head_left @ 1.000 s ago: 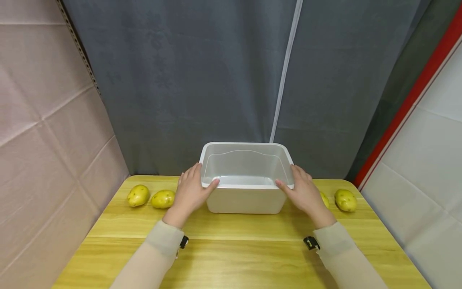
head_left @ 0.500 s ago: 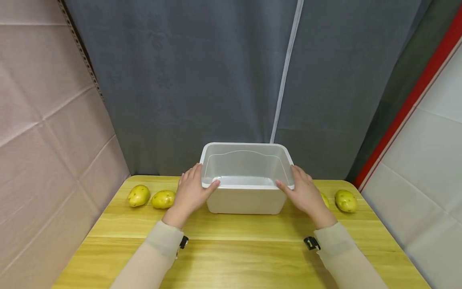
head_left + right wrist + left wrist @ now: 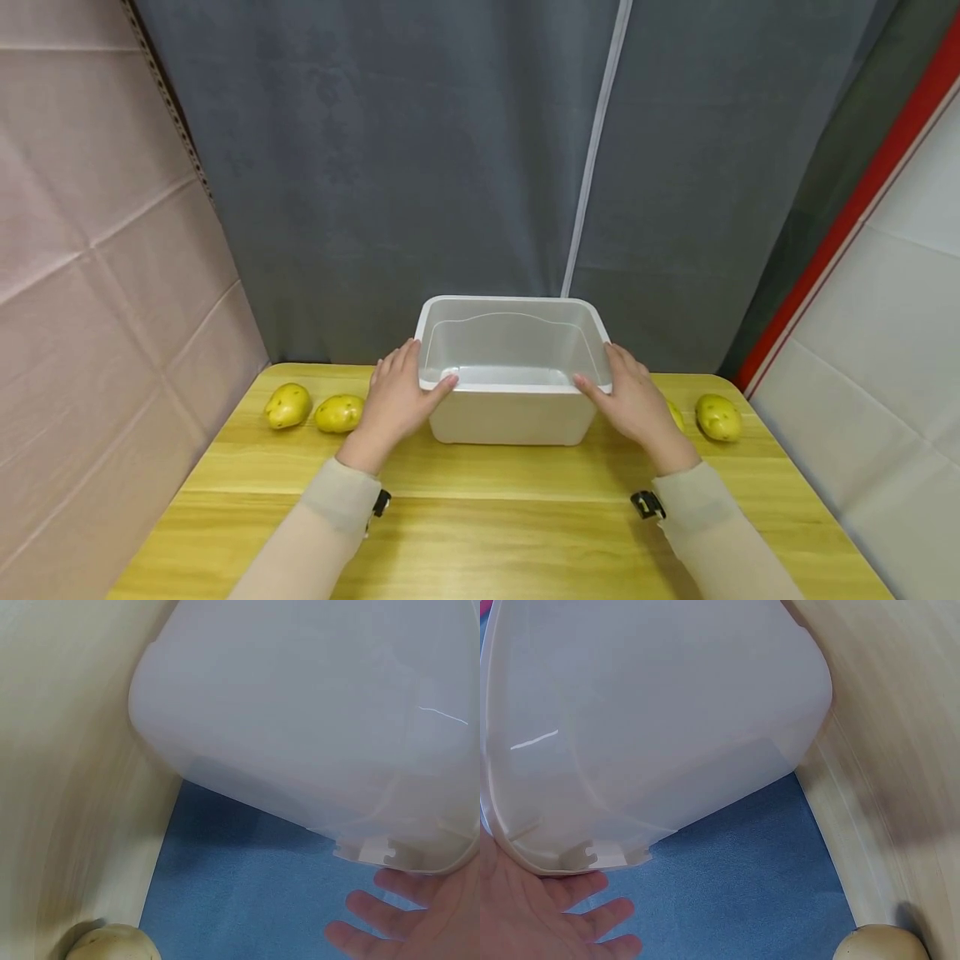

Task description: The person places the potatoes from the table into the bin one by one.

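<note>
An open-topped white plastic storage box (image 3: pixel 513 417) stands upright on the wooden table (image 3: pixel 495 533), close to its back edge. My left hand (image 3: pixel 396 396) holds the left side of the rim, thumb over the front corner and fingers outside. On the opposite side my right hand (image 3: pixel 633 396) grips the rim the same way. Both wrist views show the fingers of the left hand (image 3: pixel 532 915) and right hand (image 3: pixel 420 919) spread beside the box's outer wall. Nothing shows inside the box.
Two yellow potatoes (image 3: pixel 288 406) lie left of the box. To the right are a potato (image 3: pixel 718 417) and another potato (image 3: pixel 676 414) partly behind my right hand. A grey curtain (image 3: pixel 420 167) hangs behind the table; pale panels (image 3: pixel 112 292) flank both sides.
</note>
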`<state>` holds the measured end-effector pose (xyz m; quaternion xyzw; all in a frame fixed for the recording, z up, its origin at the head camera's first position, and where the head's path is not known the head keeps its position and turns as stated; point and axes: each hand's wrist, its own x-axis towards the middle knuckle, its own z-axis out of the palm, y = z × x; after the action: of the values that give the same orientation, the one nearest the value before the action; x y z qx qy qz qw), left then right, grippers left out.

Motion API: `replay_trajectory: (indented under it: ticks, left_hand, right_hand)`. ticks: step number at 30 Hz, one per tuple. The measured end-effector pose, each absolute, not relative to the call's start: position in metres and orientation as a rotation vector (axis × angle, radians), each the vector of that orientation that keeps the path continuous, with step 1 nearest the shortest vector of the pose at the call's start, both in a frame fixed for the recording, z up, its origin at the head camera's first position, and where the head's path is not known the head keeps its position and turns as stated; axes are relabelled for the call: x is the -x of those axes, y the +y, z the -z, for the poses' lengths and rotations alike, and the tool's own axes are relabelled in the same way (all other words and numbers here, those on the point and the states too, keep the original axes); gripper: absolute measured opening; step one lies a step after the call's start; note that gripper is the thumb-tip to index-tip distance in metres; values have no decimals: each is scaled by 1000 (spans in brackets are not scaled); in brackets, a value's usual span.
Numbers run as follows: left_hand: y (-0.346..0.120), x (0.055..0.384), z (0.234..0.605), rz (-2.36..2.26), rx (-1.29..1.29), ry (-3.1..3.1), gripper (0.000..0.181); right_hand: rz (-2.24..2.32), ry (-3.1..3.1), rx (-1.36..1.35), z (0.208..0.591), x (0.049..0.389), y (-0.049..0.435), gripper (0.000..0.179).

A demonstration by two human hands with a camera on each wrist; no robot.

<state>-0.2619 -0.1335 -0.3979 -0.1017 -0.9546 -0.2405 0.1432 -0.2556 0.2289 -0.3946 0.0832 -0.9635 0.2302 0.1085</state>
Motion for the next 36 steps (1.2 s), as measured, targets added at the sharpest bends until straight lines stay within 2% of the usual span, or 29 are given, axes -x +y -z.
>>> replay_trajectory:
  ticks: [36]
  left_hand:
    - [-134, 262, 399, 701, 276, -2772, 103]
  right_hand:
    - [-755, -2809, -278, 388, 245, 233, 88]
